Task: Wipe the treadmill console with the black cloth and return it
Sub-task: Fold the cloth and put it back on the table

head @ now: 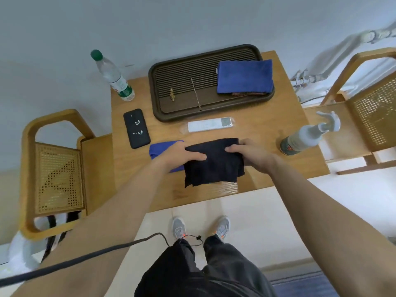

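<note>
A folded black cloth (212, 166) hangs just above the front part of a wooden table (257, 136), its lower edge loose. My left hand (182, 154) grips its left upper side, thumb on top. My right hand (250, 155) grips the right upper side. A blue cloth (159, 150) lies on the table partly under my left hand and the black cloth. No treadmill console is in view.
A dark slatted tray (182, 82) at the back holds a folded blue cloth (244, 77). A black phone (136, 128), a white remote (210, 124), a water bottle (113, 77) and a spray bottle (304, 136) stand around. Rattan chairs (57, 174) flank the table.
</note>
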The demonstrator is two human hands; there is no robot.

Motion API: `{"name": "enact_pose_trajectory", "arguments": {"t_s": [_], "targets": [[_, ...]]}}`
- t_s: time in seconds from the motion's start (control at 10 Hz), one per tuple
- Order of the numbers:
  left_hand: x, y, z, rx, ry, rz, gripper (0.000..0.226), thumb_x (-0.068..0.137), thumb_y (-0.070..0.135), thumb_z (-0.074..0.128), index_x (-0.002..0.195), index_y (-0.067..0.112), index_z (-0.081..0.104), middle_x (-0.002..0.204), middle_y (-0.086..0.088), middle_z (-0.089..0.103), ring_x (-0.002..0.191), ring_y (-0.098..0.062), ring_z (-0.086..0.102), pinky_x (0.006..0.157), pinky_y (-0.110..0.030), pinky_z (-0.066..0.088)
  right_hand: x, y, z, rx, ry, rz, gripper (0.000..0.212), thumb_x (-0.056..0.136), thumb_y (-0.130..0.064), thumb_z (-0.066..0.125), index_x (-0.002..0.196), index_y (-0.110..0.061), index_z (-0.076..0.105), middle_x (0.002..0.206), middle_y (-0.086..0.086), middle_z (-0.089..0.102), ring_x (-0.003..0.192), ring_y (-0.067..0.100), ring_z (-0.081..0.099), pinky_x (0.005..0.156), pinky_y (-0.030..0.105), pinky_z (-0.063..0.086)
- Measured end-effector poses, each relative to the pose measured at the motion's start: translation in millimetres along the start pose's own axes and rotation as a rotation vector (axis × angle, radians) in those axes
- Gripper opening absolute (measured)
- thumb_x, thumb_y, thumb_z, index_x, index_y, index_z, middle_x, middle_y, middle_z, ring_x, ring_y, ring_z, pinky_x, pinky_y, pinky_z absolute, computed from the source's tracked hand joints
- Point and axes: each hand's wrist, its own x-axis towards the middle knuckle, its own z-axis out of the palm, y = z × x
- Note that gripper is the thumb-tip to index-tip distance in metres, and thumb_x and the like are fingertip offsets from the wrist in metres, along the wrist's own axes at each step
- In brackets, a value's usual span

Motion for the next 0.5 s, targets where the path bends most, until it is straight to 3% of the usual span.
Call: {"name": "enact_pose_trajectory", "arguments": {"t_s": [0.1,0.2,0.3,0.4,0.5], "targets": [[31,-27,2,-0.580,0.035,-0.038,0.039,0.085,0.029,0.079,0.119,0.012,0.069,0.114,-0.005,0.076,0.113,-0.026,0.068,0.096,-0.040,0.054,33,16,-3,0.191,-0.016,0.054,0.042,0.088,-0.031,0.077,0.124,-0.014,0.065,0.117,0.007,0.075,0.111,0.028,0.070,0.092,0.046,0.059],[62,-40,15,-0.679,0.211,-0.056,0.040,0.087,0.020,0.075,0.125,0.013,0.064,0.119,-0.006,0.073,0.110,-0.025,0.068,0.086,-0.039,0.058,63,22,5,0.233,0.096,0.098,0.037,0.091,-0.006,0.071,0.125,-0.011,0.058,0.116,0.013,0.071,0.094,0.025,0.071,0.064,0.033,0.061],[84,-48,20,-0.306,0.369,-0.010,0.049,0.091,0.011,0.067,0.136,0.021,0.052,0.127,-0.002,0.065,0.113,-0.019,0.062,0.092,-0.040,0.057,88,29,16,0.071,0.222,0.093,0.034,0.091,0.003,0.063,0.120,-0.012,0.055,0.120,0.018,0.067,0.086,0.023,0.067,0.058,0.032,0.061],[86,-54,26,0.022,0.421,-0.026,0.053,0.091,0.014,0.064,0.140,0.023,0.047,0.122,-0.003,0.066,0.109,-0.024,0.062,0.090,-0.047,0.057,94,30,29,-0.345,0.321,0.110,0.050,0.088,-0.009,0.067,0.135,-0.010,0.048,0.131,0.015,0.059,0.104,0.030,0.061,0.083,0.040,0.056],[73,-49,22,0.230,0.488,-0.019,0.047,0.091,0.021,0.063,0.137,0.024,0.051,0.118,-0.001,0.067,0.103,-0.024,0.063,0.084,-0.046,0.058,81,21,40,-0.622,0.452,0.133,0.059,0.088,-0.023,0.067,0.140,-0.007,0.044,0.141,0.017,0.046,0.125,0.038,0.051,0.095,0.045,0.048]]}}
